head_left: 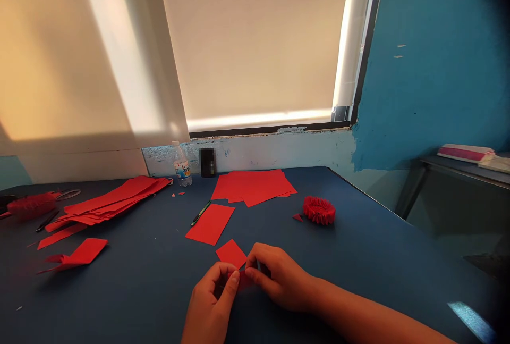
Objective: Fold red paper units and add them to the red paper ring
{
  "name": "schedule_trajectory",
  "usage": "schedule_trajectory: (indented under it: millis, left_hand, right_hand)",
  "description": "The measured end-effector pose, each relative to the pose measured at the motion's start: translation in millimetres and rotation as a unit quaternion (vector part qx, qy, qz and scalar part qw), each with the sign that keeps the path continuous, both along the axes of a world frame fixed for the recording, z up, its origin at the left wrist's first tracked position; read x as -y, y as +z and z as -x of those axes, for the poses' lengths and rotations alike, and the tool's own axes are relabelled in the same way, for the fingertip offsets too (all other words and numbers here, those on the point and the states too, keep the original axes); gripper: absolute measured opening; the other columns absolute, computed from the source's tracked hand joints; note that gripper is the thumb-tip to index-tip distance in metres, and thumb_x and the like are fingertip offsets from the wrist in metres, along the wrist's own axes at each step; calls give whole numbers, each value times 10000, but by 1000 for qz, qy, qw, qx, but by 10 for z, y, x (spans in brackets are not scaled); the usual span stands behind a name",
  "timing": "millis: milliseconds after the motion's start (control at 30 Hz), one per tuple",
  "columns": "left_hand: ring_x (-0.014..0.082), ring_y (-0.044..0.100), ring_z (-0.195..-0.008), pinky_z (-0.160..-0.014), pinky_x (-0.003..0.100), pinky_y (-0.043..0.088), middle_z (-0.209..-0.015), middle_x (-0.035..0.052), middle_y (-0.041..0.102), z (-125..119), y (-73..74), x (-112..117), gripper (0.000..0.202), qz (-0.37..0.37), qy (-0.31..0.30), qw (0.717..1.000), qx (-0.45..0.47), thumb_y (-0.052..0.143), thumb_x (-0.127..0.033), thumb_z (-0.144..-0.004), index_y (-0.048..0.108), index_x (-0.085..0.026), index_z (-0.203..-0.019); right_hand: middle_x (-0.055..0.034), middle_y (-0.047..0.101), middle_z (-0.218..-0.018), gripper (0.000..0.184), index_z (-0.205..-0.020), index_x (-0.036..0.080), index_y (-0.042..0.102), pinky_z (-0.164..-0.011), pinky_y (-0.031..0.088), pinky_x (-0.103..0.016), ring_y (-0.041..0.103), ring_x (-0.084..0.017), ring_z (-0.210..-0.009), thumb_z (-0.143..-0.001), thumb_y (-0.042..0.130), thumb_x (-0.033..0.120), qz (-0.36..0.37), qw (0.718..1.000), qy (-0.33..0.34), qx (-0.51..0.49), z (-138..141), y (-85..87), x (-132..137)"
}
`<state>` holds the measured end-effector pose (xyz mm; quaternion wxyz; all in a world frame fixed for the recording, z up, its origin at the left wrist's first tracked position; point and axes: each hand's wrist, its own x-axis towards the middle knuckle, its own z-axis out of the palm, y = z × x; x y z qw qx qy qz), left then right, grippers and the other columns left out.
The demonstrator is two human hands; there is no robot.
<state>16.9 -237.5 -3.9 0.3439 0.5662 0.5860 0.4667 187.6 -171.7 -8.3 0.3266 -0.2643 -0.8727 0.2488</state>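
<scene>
Roller blind (pixel 255 41) and teal wall (pixel 434 57) backed a dark blue table (pixel 358 259). On it: stack of red paper sheets (pixel 253 187), loose pile of red strips (pixel 111 200), pleated red paper ring (pixel 319 210), plastic water bottle (pixel 182 166). Both hands closed: left hand (pixel 211 301) and right hand (pixel 279 277) pinched a small red paper piece (pixel 244 280), mostly hidden by fingers, at the table's near side, just beside a red paper rectangle (pixel 231 253).
</scene>
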Motion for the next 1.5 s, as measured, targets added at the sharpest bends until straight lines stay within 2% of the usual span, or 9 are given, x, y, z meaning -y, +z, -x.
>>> schedule_trajectory:
  millis: [367,567,800,967,1067,1133,1233,1367,1500]
  left_hand:
    - [141,516,-568,-538,228,422,-638,15,592,-13,-27,7,344,12,23,998,64,574,-496,-789,633,-157,-805]
    - [147,584,-582,-560,239,454,-686,24,656,-28,12,30,333,34,36,996,78,561,-478,-807,620,-155,-865]
    - [138,596,-610,-589,234,473,-742,25,679,-26,18,28,326,28,27,997,72,548,-454,-826,628,-162,-947]
    - [147,601,-622,-575,235,475,-755,43,687,-20,15,23,382,31,33,995,86,561,-465,-810,628,-147,-1011]
    - [149,598,-609,-567,239,473,-718,40,676,-14,10,23,420,32,42,995,90,564,-471,-805,614,-140,-1058]
    - [151,594,-611,-566,240,468,-701,33,666,-7,0,25,418,33,39,995,86,561,-467,-809,608,-144,-1071]
    - [154,586,-635,-591,242,460,-693,20,653,0,-14,29,372,28,22,997,62,554,-450,-823,611,-165,-1055]
    - [154,566,-653,-605,239,438,-743,23,658,-16,-7,32,282,12,-10,1000,8,541,-429,-835,652,-186,-925]
    - [152,541,-649,-602,232,411,-733,20,647,-37,11,27,268,5,-16,1000,-23,525,-416,-842,658,-186,-813]
  right_hand:
    - [8,566,-728,113,-818,165,588,-579,362,-214,472,-115,-634,-896,551,239,84,993,-42,-74,17,-25,-64]
    - [36,520,-646,171,-825,159,603,-502,319,-197,401,-86,-537,-830,653,323,174,981,-9,-82,-17,-8,-70]
    - [20,548,-624,238,-773,146,657,-530,337,-214,445,-102,-560,-837,629,373,226,969,17,-96,-29,-6,-76]
    - [36,490,-526,351,-708,141,630,-456,303,-203,396,-78,-445,-903,528,416,247,963,9,-109,-34,28,-93]
    - [21,537,-598,378,-797,141,628,-405,282,-197,388,-65,-397,-928,464,455,268,953,2,-142,-30,20,-116]
    - [19,559,-652,321,-930,153,629,-406,305,-194,414,-66,-402,-913,502,447,282,946,5,-160,-24,6,-124]
    - [36,540,-627,257,-1003,175,632,-452,343,-197,451,-82,-455,-860,614,387,278,950,10,-141,-21,-15,-115]
    - [22,551,-652,160,-833,171,663,-507,335,-209,435,-97,-551,-844,647,330,203,975,6,-92,-26,-30,-77]
    - [26,552,-699,101,-800,173,628,-548,332,-213,429,-102,-601,-872,606,241,134,989,14,-62,-20,-14,-30]
